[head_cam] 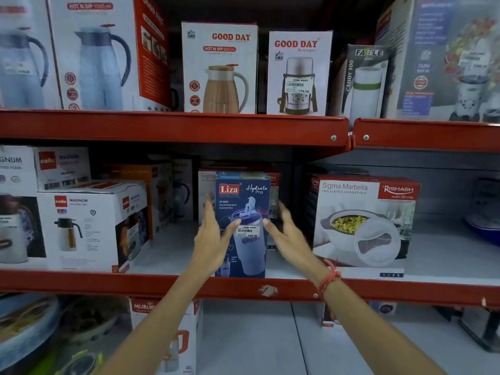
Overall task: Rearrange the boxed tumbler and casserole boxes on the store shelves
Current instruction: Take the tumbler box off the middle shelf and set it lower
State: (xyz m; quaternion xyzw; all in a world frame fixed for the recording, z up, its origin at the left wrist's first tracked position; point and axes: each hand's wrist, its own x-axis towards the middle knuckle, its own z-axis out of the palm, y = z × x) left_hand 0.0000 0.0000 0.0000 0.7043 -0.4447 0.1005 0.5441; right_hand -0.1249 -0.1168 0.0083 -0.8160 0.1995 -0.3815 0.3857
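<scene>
A blue Liza tumbler box (243, 196) stands upright at the front of the middle shelf (162, 286). My left hand (213, 239) lies against its left side with fingers spread and the thumb across its front. My right hand (286, 234) is at its right edge, fingers apart, thumb tip touching the box. Neither hand closes around it. A white and red Sigma Marbella casserole box (362, 226) stands to the right, a gap away. A second casserole box (207, 180) stands behind the tumbler box, mostly hidden.
Cello Magnum flask boxes (89, 226) fill the left of the middle shelf. Good Day jug boxes (219, 69) and a Fable box (362, 79) line the upper shelf (173, 128). The lower shelf holds a Murlidhar box (167, 334) and wrapped dishes at left.
</scene>
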